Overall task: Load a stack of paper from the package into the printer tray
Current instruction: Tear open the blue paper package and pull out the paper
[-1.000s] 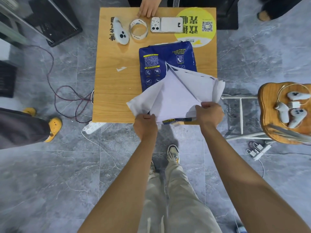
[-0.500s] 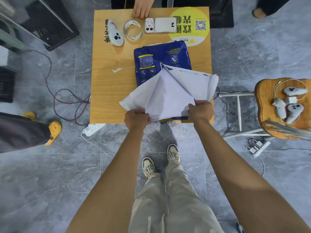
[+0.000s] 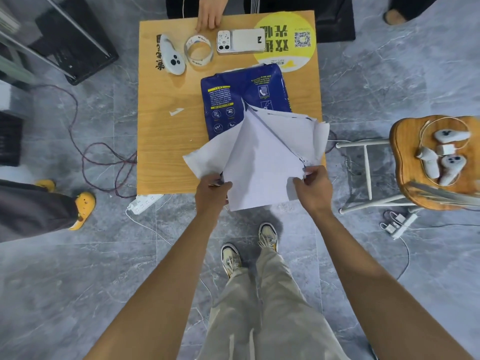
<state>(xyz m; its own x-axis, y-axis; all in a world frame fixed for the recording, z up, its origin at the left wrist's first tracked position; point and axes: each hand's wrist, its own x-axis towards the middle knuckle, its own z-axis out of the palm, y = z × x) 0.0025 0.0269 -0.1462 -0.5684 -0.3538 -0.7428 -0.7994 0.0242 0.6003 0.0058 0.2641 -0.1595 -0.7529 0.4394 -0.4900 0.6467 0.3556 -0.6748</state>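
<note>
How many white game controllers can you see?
4. One controller lies on the table beside the tape roll; three more sit on the wooden stool at right.

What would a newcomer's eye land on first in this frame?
Most likely the white wrapper flaps spread wide at the near edge of the wooden table, pinched by the left hand and right hand. Behind them lies the dark blue paper package, torn open toward the person. Farther back a phone, a tape roll and a white controller sit in a row beside a yellow round sticker.
</note>
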